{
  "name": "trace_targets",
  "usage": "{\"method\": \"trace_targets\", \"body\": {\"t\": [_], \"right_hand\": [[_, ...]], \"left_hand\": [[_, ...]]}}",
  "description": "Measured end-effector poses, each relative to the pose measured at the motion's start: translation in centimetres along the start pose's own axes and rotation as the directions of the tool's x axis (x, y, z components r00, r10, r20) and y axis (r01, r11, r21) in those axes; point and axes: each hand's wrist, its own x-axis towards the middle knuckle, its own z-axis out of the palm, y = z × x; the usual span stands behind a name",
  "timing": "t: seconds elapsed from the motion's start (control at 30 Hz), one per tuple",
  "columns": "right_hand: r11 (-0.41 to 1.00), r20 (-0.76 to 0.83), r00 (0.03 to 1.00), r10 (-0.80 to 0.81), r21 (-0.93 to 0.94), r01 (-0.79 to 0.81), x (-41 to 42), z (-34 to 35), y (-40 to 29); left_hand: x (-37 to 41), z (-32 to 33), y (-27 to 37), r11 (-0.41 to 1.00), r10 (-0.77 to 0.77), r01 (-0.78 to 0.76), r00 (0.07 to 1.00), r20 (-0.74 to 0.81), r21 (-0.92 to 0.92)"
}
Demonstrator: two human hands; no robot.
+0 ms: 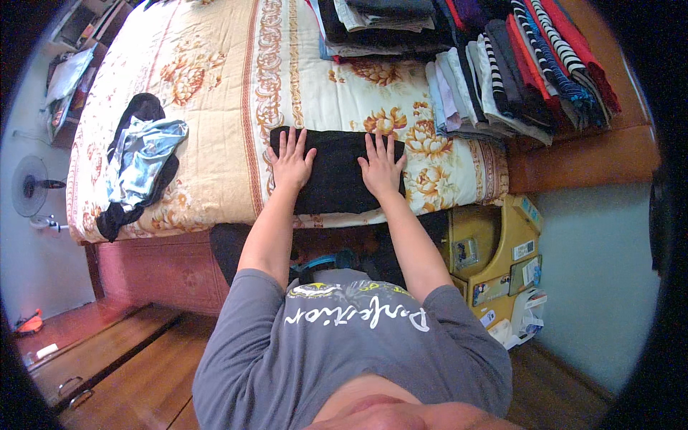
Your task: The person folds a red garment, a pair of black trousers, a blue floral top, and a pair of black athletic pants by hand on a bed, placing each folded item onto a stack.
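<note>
A black cloth garment (pixel 336 172), folded into a rough rectangle, lies flat near the front edge of a bed with a floral cover (pixel 220 134). My left hand (pixel 291 161) rests palm down on its left end, fingers spread. On its right end my right hand (pixel 382 164) presses flat in the same way. Neither hand grips the cloth. Further left on the bed, a crumpled light blue shiny garment (pixel 142 158) lies on top of a crumpled black garment (pixel 115 217).
Folded clothes (pixel 473 91) stand in rows at the back right, beside a stack of dark folded clothes (pixel 387 32). A wooden headboard (pixel 580 161) borders the bed. A yellow bedside cabinet (pixel 484 263) is at right, a fan (pixel 32 185) at far left.
</note>
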Motion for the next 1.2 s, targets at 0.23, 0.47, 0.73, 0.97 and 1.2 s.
{"method": "trace_targets", "body": {"t": [0.23,0.47,0.73,0.97,1.2], "right_hand": [[0.894,-0.203,0.968,0.147,0.447,-0.042,1.3,2.8,4.0],[0.332,0.596,0.786,0.164,0.717,-0.613,6.3,-0.9,7.8],[0.661,0.154,0.949,-0.274,0.747,0.069,6.1,-14.3,6.2],[0.820,-0.372,0.804,-0.464,0.164,0.549,0.5,-4.9,5.4],[0.920,-0.307,0.903,-0.300,0.156,0.359,-4.7,-0.4,5.3]], "left_hand": [[1.2,1.7,-3.2,0.934,-0.268,0.219,0.952,-0.148,-0.281],[6.2,-2.9,-7.2,0.515,-0.142,0.380,0.922,0.360,-0.769],[4.5,-19.0,-6.8,0.734,0.211,-0.326,0.944,-0.255,-0.596],[-5.1,-8.1,-8.8,0.872,0.377,-0.474,0.810,-0.449,-0.124],[-10.0,-2.7,-8.3,0.918,0.298,-0.356,0.910,-0.287,-0.175]]}}
